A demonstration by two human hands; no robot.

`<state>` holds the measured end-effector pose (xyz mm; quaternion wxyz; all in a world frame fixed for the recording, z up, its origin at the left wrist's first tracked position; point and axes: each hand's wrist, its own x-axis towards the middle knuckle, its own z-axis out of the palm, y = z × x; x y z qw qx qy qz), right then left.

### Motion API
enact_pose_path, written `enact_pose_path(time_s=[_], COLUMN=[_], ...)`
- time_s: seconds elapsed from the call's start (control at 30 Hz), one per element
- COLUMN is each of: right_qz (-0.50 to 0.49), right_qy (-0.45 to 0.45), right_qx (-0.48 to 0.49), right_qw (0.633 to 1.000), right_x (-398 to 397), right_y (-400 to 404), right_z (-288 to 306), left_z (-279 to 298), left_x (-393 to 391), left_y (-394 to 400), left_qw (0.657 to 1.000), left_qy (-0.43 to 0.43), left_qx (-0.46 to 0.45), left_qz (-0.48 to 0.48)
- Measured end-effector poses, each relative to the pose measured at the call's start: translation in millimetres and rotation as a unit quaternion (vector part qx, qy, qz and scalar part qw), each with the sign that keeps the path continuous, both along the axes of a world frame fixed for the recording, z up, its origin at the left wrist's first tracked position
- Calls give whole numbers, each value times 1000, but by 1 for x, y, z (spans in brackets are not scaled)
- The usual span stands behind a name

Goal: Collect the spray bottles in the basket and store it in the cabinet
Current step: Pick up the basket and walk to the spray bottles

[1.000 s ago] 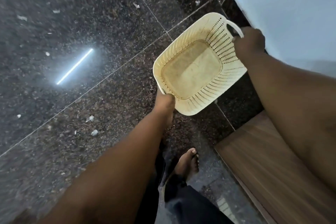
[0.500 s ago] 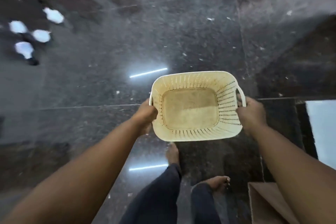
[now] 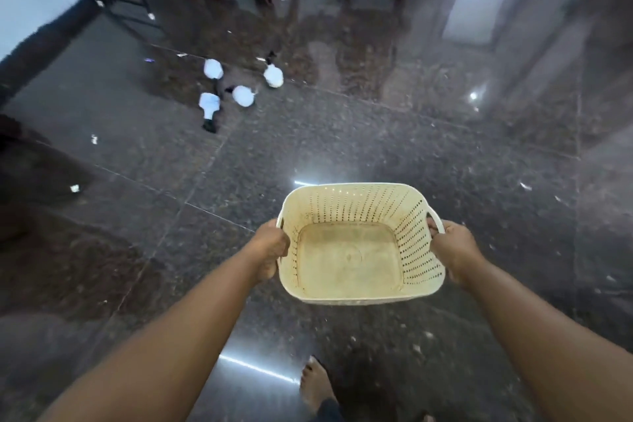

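Both hands, left (image 3: 270, 248) and right (image 3: 454, 250), clasp an empty cream perforated plastic basket (image 3: 346, 262) by its side handles, kept level for four white spray bottles (image 3: 242, 95) lying ahead on the floor.

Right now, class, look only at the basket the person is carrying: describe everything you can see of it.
The basket is cream-coloured, seemingly plastic, rectangular with rounded corners. Its walls are pierced by rows of small holes; its solid floor looks stained and holds nothing. A loop handle sticks out on each short side. It is carried in the air above the dark polished floor, mouth up, tipped slightly toward the camera. The left hand grips one handle, the right hand the other. Nothing else touches it.
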<state>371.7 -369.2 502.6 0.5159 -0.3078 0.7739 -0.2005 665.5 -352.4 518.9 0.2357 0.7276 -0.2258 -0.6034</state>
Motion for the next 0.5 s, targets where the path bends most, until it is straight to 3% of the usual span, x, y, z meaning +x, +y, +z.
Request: enact_pose_path(time_s=[0.23, 0.5], right_qz=[83, 190], right_qy=[20, 33], right_qx=[-3, -5], right_qw=[996, 981], right_x=[117, 220], right_y=[-135, -343], right_z=[-4, -15], left_z=[1, -4], left_x=[105, 205], left_y=[-101, -262], left_qw=[996, 991], left_qy=[-4, -32], left_qx=[-10, 0], left_qz=[88, 132])
